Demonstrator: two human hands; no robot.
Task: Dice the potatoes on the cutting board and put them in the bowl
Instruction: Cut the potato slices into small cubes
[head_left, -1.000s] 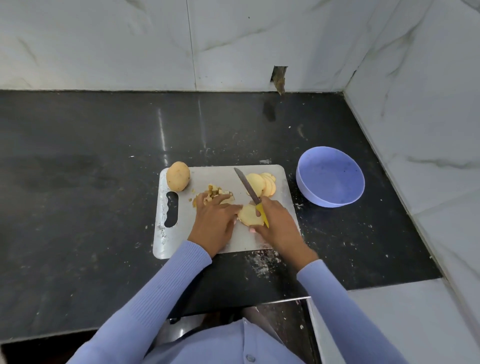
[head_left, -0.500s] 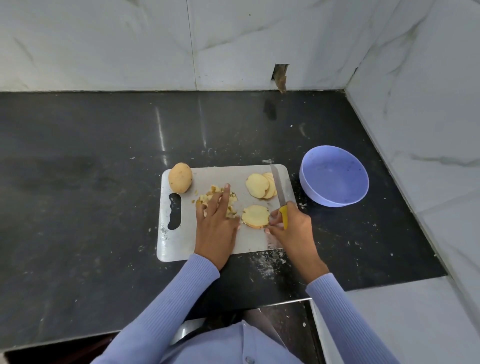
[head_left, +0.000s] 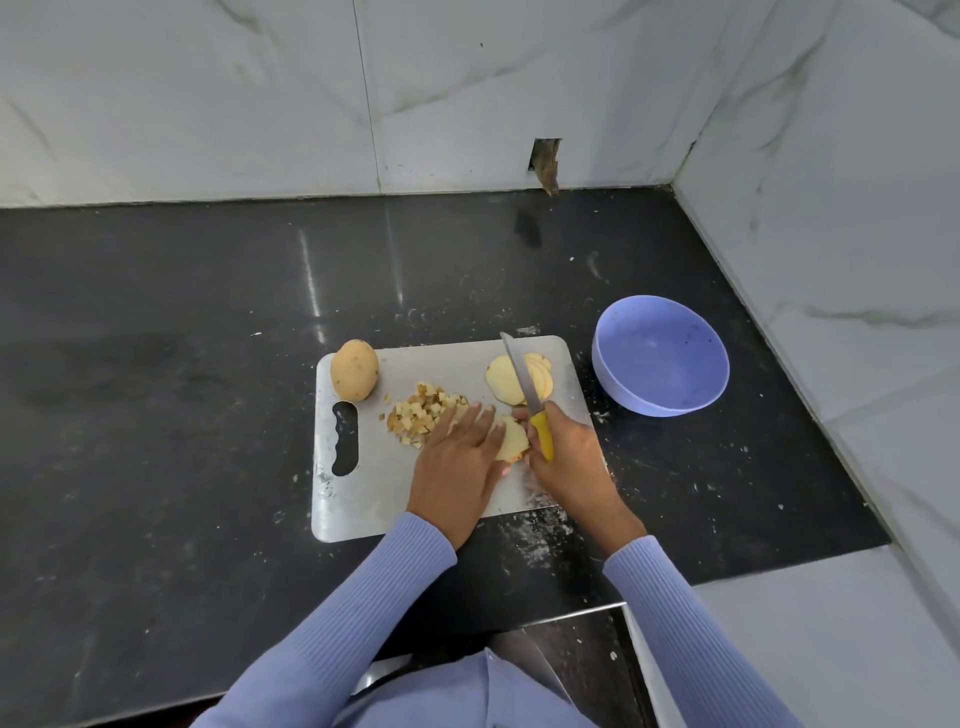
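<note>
Since half a second ago, the left hand (head_left: 457, 457) has shifted right from the diced pile onto the potato slice (head_left: 511, 441), and the knife (head_left: 524, 389) now slants across the sliced stack rather than lying beside it. Left hand: fingers extended, pressing flat on the slice near the middle of the steel cutting board (head_left: 363, 499). Right hand (head_left: 563, 457): fingers curled round the knife's yellow handle, blade pointing away over the stack of potato slices (head_left: 506, 384) at the board's far right. Diced potato (head_left: 423, 410) lies heaped at the board's centre, touching the left fingertips. A whole potato (head_left: 354, 369) rests on the far-left corner. The lilac bowl (head_left: 660, 356) stands on the black desk (head_left: 156, 415), just right of the board.
</note>
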